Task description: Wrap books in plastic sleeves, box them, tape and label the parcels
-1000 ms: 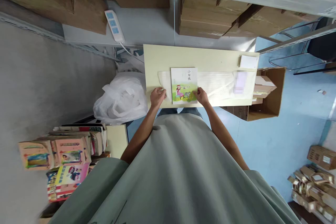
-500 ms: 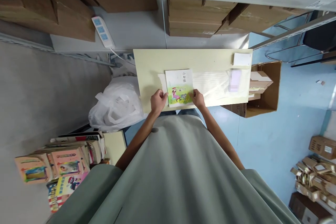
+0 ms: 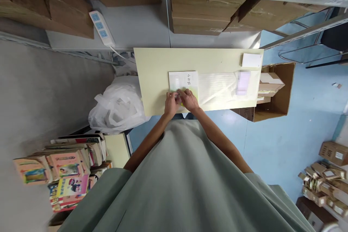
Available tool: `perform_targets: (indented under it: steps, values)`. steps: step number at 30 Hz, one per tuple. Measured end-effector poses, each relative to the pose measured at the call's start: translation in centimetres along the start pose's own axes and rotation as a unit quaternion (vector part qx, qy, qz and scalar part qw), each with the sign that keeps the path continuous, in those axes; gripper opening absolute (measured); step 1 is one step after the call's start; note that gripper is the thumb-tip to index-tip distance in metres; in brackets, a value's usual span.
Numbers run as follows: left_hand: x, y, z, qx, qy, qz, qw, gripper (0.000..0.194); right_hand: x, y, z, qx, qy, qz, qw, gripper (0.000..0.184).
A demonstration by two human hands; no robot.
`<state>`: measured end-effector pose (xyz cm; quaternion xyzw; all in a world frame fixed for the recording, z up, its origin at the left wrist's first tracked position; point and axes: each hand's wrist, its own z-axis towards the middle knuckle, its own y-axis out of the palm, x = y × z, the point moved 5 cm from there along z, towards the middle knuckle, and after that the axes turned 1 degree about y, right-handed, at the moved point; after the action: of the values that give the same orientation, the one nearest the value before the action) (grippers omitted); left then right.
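Note:
A thin picture book (image 3: 187,78) with a white top and a green drawing lies on a pale yellow table (image 3: 152,69). Under it runs a long clear plastic sheet (image 3: 217,87). The sheet's left end lies folded over the book's cover and dulls it. Both my hands meet over the book's near half. My left hand (image 3: 172,103) has curled fingers pinching the folded flap. Beside it, touching, my right hand (image 3: 189,100) also has bent fingers on the flap's edge. What lies between the fingertips is small and partly hidden.
A white pad (image 3: 251,59) lies at the table's far right corner. An open cardboard box (image 3: 277,94) stands right of the table and a white plastic bag (image 3: 116,107) to its left. Stacked books (image 3: 65,166) sit near left. Cardboard boxes (image 3: 201,14) and a power strip (image 3: 100,28) line the shelf.
My hands left the book's two sides and came together over its lower middle. The sheet's left end, flat on the table before, now lies over the cover.

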<state>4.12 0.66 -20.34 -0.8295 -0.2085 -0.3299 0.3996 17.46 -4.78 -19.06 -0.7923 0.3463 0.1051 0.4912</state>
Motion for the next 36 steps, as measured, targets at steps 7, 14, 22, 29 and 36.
perform_targets:
  steps: [7, 14, 22, 29, 36]
  values:
    - [-1.3, -1.6, 0.4, 0.041, -0.157, 0.056, 0.985, 0.030, 0.2, 0.2, 0.3, -0.015, 0.006, 0.012, 1.000, 0.061]
    - [1.0, -2.0, 0.2, 0.021, -0.197, 0.079, 0.977, 0.033, -0.4, -2.0, 0.0, -0.008, 0.018, 0.058, 0.998, 0.052]
    - [7.8, 0.0, -3.7, 0.093, -0.085, 0.040, 0.991, 0.037, -0.4, -7.1, 0.1, 0.023, 0.023, 0.128, 0.991, 0.044]
    - [14.0, 6.0, -5.1, -0.006, 0.029, -0.044, 0.999, 0.033, 6.7, -12.8, -3.3, 0.057, -0.030, 0.170, 0.983, 0.017]
    - [11.5, 9.4, -0.4, 0.036, -0.037, -0.058, 0.997, 0.016, 18.3, -13.3, -4.0, 0.075, 0.028, 0.231, 0.970, 0.022]
